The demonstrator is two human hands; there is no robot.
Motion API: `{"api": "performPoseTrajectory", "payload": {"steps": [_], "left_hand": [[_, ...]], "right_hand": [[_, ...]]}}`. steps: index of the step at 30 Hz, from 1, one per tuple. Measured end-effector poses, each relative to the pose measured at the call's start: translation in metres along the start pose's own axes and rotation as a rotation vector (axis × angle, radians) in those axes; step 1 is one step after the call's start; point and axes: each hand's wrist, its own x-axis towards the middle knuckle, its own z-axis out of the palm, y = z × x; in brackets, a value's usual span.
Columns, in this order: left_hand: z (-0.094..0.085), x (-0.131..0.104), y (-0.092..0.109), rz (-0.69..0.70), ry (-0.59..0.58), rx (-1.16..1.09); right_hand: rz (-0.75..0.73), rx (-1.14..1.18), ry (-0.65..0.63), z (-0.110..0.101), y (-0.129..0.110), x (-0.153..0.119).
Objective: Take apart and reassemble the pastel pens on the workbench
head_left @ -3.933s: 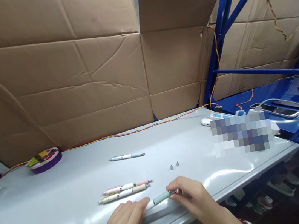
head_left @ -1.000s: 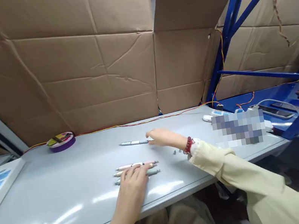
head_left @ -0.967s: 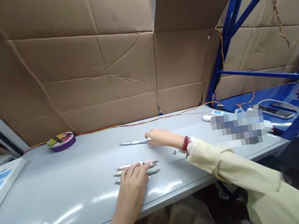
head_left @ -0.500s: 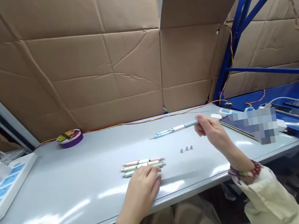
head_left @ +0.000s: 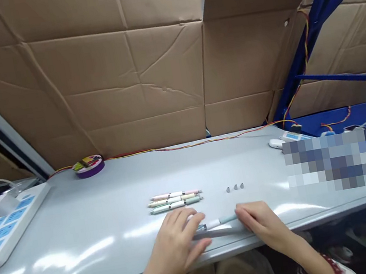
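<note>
Near the table's front edge, my right hand (head_left: 262, 223) pinches the blue-green end of a white and light-blue pen (head_left: 213, 224). The pen lies nearly level and points left. My left hand (head_left: 174, 243) is around its other end, thumb and forefinger apart; the fingers hide that tip. Just beyond my left hand lie three pens side by side: a pink one (head_left: 192, 192), a yellow one (head_left: 159, 203) and a green one (head_left: 193, 200). Three small grey pieces (head_left: 235, 187) sit in a row beyond the held pen.
A white power strip (head_left: 37, 210) runs along the table's left side. A purple tape roll (head_left: 90, 171) stands at the back left. Red and yellow wires (head_left: 178, 147) follow the back edge under a cardboard wall (head_left: 99, 76). A blue metal frame (head_left: 317, 16) rises at the right.
My right hand has brought the pen down and toward me from above the table. My left hand has moved off the pens toward the front edge, around the held pen's tip.
</note>
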Motion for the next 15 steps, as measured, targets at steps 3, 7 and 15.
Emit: {"api": "performPoseTrajectory", "payload": {"steps": [3, 7, 15], "left_hand": [[0.004, 0.001, 0.002, 0.041, -0.015, 0.064], [0.009, 0.001, 0.001, 0.099, 0.071, 0.077], [0.009, 0.002, 0.001, 0.043, 0.051, 0.046]], "right_hand": [[-0.143, -0.17, 0.071, 0.01, 0.003, -0.005], [-0.273, -0.177, 0.159, 0.01, 0.005, -0.01], [-0.263, 0.01, 0.067, 0.001, 0.003, -0.008]]}}
